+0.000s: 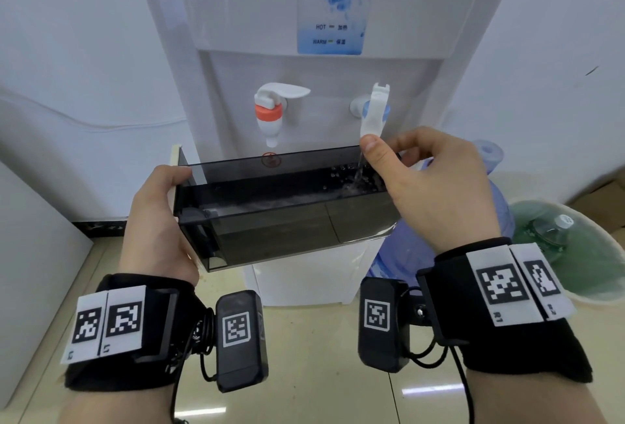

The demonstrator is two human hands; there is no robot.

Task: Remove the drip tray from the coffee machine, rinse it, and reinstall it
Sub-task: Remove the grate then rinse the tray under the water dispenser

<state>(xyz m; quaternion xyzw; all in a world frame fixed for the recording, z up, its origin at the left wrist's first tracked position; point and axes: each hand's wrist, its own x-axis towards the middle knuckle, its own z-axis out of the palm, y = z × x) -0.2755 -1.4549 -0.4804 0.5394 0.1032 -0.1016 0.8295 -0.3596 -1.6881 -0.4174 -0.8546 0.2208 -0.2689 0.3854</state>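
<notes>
Your right hand [436, 186] has its thumb and forefinger pinched on the tip of the blue tap's white lever [373, 112], pressing it down; the remaining fingers curl loosely behind, partly out of sight. A thin stream of water [359, 170] falls from just under that pinch into the drip tray [280, 210], which lies directly below and toward eight o'clock of your right fingertips. The tray is a dark, smoke-tinted trough with its long axis running nine to three o'clock, and the stream enters at its three-o'clock end. Your left hand [159, 217] grips the nine-o'clock end, thumb over the rim and palm against the end wall; the fingers underneath are hidden, so how they are spread cannot be told. The left hand alone appears to carry the tray, and any tilt to sweep the rinse water along the long axis would turn on that wrist. The red tap [269, 115] hangs untouched at twelve o'clock of the tray's middle. The dispenser [236, 17] is cut off above; the water depth is hard to make out through the tint.
</notes>
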